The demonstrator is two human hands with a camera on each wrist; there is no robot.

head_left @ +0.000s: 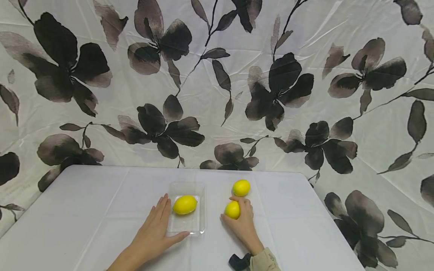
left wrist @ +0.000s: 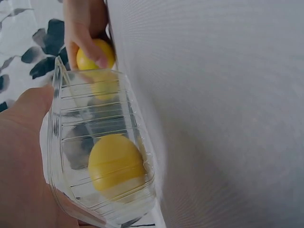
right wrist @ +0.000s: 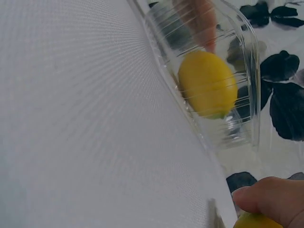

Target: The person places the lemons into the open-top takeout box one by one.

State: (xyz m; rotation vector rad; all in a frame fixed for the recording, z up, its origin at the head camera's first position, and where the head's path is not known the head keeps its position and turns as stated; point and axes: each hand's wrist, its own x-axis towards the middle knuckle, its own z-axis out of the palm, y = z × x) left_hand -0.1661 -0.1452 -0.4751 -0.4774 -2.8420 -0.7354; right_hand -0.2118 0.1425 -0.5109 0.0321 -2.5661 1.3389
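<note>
A clear plastic container (head_left: pixel 204 222) stands on the table with one yellow lemon (head_left: pixel 184 204) lying inside. My left hand (head_left: pixel 152 231) rests along the container's left side, fingers straight and the thumb at its near edge. To the right of the container, my right hand (head_left: pixel 245 222) grips a second lemon (head_left: pixel 232 210) between thumb and fingers. Just beyond that hand lies a third lemon (head_left: pixel 241 188). In the right wrist view, the thumb lies over the held lemon (right wrist: pixel 257 221), most of which is outside the frame.
A white cloth covers the table (head_left: pixel 101 210). Behind it hangs a pale curtain (head_left: pixel 217 105) printed with dark flowers. A black device (head_left: pixel 239 262) is at the right wrist, beside a beige sleeve (head_left: pixel 265 259).
</note>
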